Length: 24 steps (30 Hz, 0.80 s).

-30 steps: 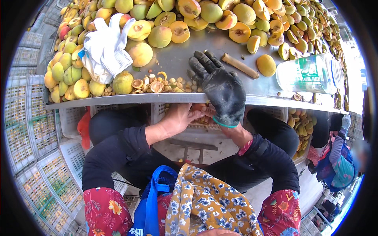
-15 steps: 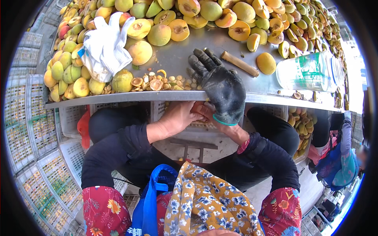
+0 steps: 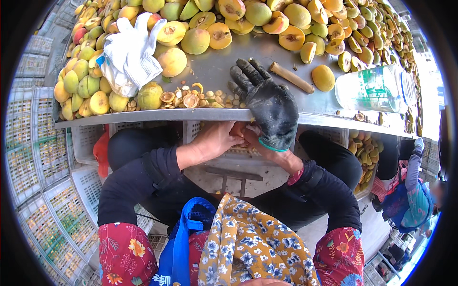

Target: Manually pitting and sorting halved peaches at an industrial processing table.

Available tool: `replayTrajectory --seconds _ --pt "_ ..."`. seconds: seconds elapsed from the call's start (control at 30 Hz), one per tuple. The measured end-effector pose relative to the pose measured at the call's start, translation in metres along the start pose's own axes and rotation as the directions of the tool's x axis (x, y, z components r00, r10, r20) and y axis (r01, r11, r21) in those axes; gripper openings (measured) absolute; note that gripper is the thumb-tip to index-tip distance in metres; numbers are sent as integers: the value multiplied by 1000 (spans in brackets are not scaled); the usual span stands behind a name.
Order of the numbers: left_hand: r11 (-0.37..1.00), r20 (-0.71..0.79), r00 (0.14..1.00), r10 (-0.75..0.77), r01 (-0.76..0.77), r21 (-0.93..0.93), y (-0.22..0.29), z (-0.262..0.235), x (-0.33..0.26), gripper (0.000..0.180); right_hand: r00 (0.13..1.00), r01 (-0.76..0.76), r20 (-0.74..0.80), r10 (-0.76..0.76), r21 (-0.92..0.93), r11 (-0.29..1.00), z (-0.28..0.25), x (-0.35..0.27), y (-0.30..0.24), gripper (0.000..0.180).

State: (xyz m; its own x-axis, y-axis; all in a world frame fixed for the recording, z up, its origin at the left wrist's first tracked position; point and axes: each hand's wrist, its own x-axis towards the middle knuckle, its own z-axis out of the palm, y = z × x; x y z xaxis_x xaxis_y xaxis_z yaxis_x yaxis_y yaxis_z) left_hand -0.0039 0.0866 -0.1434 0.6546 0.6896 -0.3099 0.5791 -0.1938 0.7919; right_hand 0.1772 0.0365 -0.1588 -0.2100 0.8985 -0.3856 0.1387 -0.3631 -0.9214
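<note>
Left hand [image 3: 217, 143] pinches the glove [image 3: 267, 102] cuff; gloved right hand [image 3: 269, 112] spread flat on table [image 3: 210, 71].

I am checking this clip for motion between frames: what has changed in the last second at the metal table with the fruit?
Very little. The right hand in the black work glove stays spread on the metal table. The bare left hand still grips the glove's cuff at the table edge. The white cloth gloves, wooden-handled tool and clear plastic jar have not moved.
</note>
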Motion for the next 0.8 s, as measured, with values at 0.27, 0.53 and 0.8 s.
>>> replayTrajectory --seconds 0.27,0.53,0.8 --pt "999 -29 999 14 -15 -34 -7 -2 -2 52 981 186 61 -183 -47 981 -5 1 34 11" --pt "960 99 992 -77 101 -262 -28 -6 -6 42 678 453 10 -735 -793 407 -4 14 -26 32" --pt "991 100 995 -28 41 -130 -23 -7 0 36 852 351 -30 -523 -708 613 -8 7 -20 25"
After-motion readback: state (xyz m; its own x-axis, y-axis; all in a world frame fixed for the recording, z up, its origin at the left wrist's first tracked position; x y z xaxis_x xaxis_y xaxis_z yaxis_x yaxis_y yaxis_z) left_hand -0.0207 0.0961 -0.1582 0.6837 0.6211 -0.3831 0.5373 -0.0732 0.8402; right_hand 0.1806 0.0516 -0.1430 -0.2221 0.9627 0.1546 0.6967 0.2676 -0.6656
